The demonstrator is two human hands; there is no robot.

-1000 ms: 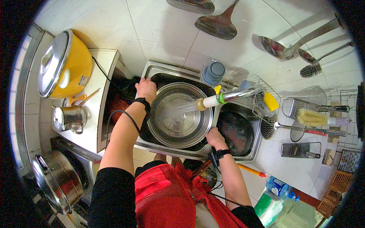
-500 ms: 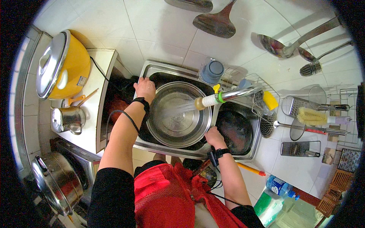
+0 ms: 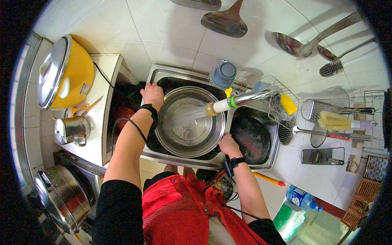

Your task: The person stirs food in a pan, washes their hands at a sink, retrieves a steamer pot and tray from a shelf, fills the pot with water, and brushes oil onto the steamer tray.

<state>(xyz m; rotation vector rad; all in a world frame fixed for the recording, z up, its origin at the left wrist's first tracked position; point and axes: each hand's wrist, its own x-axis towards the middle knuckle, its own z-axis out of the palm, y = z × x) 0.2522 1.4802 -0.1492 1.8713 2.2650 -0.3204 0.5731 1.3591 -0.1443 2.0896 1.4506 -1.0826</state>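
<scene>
Grip of L hand point(image 3: 152, 96): fingers part-curled at approx. 10 o'clock of a round steel basin point(image 3: 183, 149), by the left edge of a sink point(image 3: 175, 72); can't tell if they hold basin, sink or neither. Grip of R hand point(image 3: 229, 145): fingers bent in fairly close at approx. 4 o'clock, by the basin rim; can't tell if they've hold of it.

Sink is stainless, two bowls side by side, mid-view. Basin sits in its L bowl, w/ water inside. At 10 o'clock of the view, a yellow cooker w/ silver lid point(image 3: 77, 73) stands on a white worktop point(image 3: 93, 141). R bowl, approx. 3 o'clock of basin, has a dark round pan-like item point(image 3: 250, 136). Chrome tap point(image 3: 253, 98) reaches over from approx. 2 o'clock, its nozzle spraying into basin. Blue cup point(image 3: 225, 74): 1 o'clock of basin, in a wire rack. Yellow sponge point(image 3: 288, 104): btwn 2 & 3 o'clock.
</scene>
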